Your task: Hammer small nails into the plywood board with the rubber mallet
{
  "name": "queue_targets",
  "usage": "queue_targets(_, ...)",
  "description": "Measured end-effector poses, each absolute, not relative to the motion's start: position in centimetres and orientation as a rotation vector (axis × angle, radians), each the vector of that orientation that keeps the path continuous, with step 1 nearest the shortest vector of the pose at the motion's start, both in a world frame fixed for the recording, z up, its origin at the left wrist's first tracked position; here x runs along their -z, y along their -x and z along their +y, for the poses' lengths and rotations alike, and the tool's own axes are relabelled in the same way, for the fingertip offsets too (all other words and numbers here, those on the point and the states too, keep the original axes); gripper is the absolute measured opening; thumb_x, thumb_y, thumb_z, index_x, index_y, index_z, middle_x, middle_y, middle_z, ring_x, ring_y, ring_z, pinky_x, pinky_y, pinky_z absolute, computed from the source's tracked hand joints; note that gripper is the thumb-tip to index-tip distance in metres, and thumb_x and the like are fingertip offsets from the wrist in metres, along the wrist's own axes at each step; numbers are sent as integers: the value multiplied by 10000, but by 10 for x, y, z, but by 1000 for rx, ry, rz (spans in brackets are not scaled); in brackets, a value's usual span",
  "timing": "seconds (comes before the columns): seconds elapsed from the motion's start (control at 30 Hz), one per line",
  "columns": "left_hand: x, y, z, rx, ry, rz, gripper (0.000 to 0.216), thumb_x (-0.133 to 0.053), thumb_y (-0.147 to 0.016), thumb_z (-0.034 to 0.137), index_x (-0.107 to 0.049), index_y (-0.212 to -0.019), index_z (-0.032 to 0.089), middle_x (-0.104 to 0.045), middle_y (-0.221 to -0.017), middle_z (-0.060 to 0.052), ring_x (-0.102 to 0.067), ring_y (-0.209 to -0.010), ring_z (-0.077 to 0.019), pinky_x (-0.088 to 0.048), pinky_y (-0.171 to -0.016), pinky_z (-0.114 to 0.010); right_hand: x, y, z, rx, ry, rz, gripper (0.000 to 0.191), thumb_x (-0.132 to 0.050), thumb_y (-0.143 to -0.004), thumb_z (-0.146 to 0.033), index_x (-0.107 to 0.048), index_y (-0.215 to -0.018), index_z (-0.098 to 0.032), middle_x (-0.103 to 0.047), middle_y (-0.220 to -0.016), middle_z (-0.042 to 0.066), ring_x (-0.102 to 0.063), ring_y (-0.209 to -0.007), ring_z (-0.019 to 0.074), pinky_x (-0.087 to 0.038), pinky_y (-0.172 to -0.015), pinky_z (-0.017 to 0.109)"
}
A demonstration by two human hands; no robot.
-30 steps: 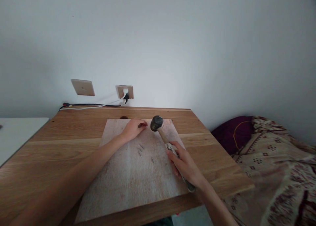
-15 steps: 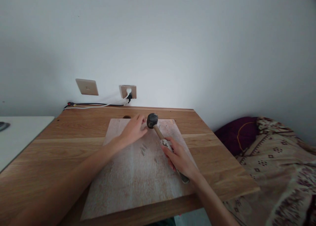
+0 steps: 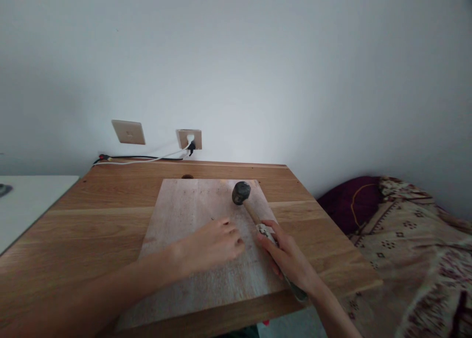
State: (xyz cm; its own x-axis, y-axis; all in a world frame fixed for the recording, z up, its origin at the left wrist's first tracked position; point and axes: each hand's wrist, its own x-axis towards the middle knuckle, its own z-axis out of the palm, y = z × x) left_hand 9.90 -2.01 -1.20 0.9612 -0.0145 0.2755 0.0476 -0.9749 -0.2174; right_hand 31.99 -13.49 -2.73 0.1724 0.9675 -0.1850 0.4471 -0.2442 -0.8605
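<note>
My right hand [image 3: 282,253] is closed around the handle of a black-headed mallet [image 3: 251,211], whose head is over the far right part of a pale wooden board [image 3: 173,230]. Palm down and low over the middle of the board is my left hand [image 3: 216,242], slightly smeared, with its fingers bent downward. Its fingertips are hidden, so I cannot tell whether they hold anything. The small loose nails seen there earlier are mostly covered by this hand. Small dark marks [image 3: 201,191] run in a row near the board's far edge.
The board lies on a wooden table [image 3: 99,230] against a white wall. Cables [image 3: 147,160] run along the back to a wall socket [image 3: 189,139]. A white surface [image 3: 37,195] stands at left, patterned bedding [image 3: 405,244] and a purple cushion [image 3: 352,202] at right.
My left hand has come from the far part of the board toward me, over the loose nails. The mallet and my right hand have shifted right and nearer to me.
</note>
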Motion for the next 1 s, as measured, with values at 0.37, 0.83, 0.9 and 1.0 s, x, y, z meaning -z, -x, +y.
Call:
queue_targets(0.37, 45, -84, 105, 1073, 3087, -1508, 157, -664, -867, 119, -767, -943, 210, -805, -924, -55, -751, -869, -233, -567, -850, -352, 26, -308, -116, -1042, 1687, -1295, 459, -521, -984, -545, -515, -1302, -213, -509, -627, -106, -446, -339, 91, -354, -299, 189)
queue_targets(0.83, 52, -80, 100, 1120, 3073, -1393, 96, -662, -868, 149, -739, -897, 199, -774, -950, -69, -718, -905, -245, -541, -851, -362, 14, -286, -89, -1124, 1663, -1362, 410, -531, -977, -497, -517, -1265, -206, -503, -651, -106, -468, -366, 81, -368, -290, 171)
queue_targets(0.9, 53, -81, 101, 1131, 3113, -1435, 109, -660, -871, 147, -739, -931, 190, -780, -938, -66, -724, -894, -243, -545, -849, -361, 14, -281, -83, -1120, 1657, -1382, 417, -528, -977, -490, -516, -1279, -203, -505, -634, -109, -471, -363, 86, -368, -294, 172)
queue_targets(1.0, 55, -82, 102, 1130, 3074, -1502, 255, -676, -835, 107, -733, -1076, 168, -792, -965, -79, -730, -932, -265, -548, -883, -386, 14, -274, -76, -1121, 1625, -1422, 417, -517, -987, -476, -512, -1299, -199, -492, -581, -119, -473, -355, 96, -372, -305, 174)
